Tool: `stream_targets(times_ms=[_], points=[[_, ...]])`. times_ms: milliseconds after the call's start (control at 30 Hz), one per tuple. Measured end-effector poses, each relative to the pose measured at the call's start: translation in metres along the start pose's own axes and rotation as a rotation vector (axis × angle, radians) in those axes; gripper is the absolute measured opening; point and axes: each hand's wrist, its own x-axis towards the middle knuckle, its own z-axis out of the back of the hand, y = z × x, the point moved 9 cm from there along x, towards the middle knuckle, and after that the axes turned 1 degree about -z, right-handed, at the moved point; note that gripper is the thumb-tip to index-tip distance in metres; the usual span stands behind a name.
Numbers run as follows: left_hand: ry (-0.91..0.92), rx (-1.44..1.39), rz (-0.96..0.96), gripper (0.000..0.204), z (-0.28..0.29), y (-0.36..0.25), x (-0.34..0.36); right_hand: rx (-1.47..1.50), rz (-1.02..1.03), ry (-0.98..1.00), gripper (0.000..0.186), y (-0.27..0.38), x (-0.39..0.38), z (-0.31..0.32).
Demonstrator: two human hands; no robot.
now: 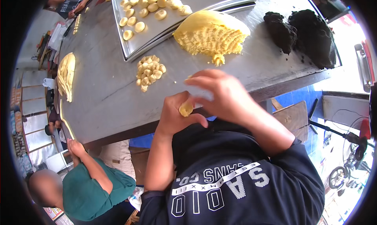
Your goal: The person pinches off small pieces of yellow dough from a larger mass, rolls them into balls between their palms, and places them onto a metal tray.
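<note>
My left hand (174,112) is closed around a small piece of yellow dough (186,107), thumb sticking out, at the table's near edge. Just right of it, my right hand (223,92) is slightly blurred, its thumb and forefinger apart with nothing visible between them. Beyond my hands sits a large mound of crumbly yellow dough (212,30), its near side scooped rough, with a loose lump at its foot. A small heap of pale dough pieces (150,71) lies on the metal table (106,83), left of the mound.
A metal tray (151,26) with several round dough balls stands at the back, on more stacked trays. Black lumpy masses (312,38) lie at the far right. At left, a person in green (92,185) handles a dough strip (66,121) near a dough slab (66,75); another person (72,3) stands farther back.
</note>
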Motion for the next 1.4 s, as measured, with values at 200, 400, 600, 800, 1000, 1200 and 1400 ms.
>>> stream_targets(times_ms=[200,400,600,800,1000,1200,1400], points=[[-0.117,-0.652,0.246,0.04,0.003,0.021,-0.002,-0.53,-0.077,-0.06,0.013,-0.056,-0.001,0.023],[-0.434,-1.04,0.15,0.037,0.025,0.035,-0.014,-0.279,0.09,0.081,0.026,-0.029,0.013,-0.019],[-0.677,-1.076,0.173,0.02,0.045,0.054,-0.025,-0.31,0.326,0.115,0.009,0.007,0.045,-0.079],[-0.572,-1.088,0.211,0.024,0.033,0.05,-0.017,-0.537,0.033,-0.13,0.012,-0.056,0.008,0.017],[-0.349,-0.932,0.206,0.021,0.019,0.039,-0.002,-0.43,0.037,-0.088,0.011,-0.043,0.009,0.017],[-0.292,-0.851,0.256,0.032,0.012,0.034,-0.001,-0.538,0.234,-0.007,0.007,-0.02,0.033,-0.017],[-0.313,-0.336,0.239,0.046,0.011,0.025,-0.004,-0.382,0.196,-0.116,0.003,-0.008,0.021,-0.004]])
